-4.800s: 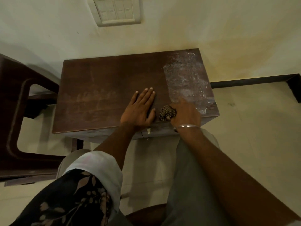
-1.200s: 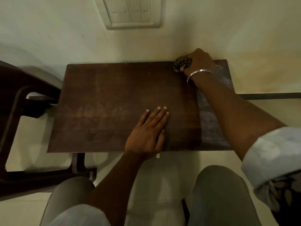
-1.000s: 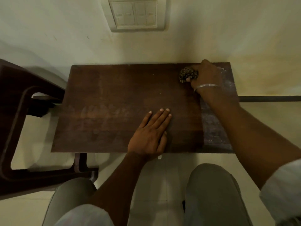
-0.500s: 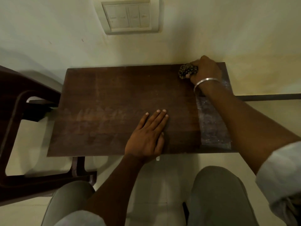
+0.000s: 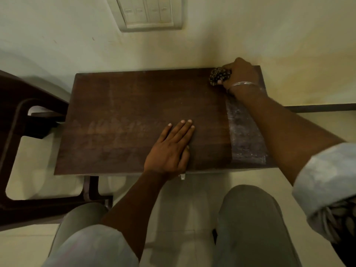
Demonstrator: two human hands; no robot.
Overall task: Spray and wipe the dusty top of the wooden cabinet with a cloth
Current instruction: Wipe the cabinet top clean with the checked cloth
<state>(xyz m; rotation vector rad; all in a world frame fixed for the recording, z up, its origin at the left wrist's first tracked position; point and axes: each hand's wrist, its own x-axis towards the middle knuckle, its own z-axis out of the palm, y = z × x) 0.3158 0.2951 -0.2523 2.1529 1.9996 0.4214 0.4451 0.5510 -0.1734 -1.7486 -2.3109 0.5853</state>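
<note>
The dark wooden cabinet top (image 5: 134,116) fills the middle of the view. A pale dusty strip (image 5: 244,135) runs along its right side. My right hand (image 5: 238,74) is at the far right corner by the wall, closed around a balled, dark patterned cloth (image 5: 216,76) pressed on the wood. A metal bangle circles that wrist. My left hand (image 5: 171,149) lies flat, palm down, fingers together, near the front edge of the top. No spray bottle is in view.
A dark wooden chair (image 5: 23,151) stands close to the cabinet's left side. The wall carries a switch plate (image 5: 148,12) above the cabinet. My knees in grey trousers (image 5: 250,224) are below the front edge, over a pale tiled floor.
Over the last seconds my right hand carried the cloth from the front right edge to the far right corner, where it rubs in small strokes. My left hand stayed flat in place.
</note>
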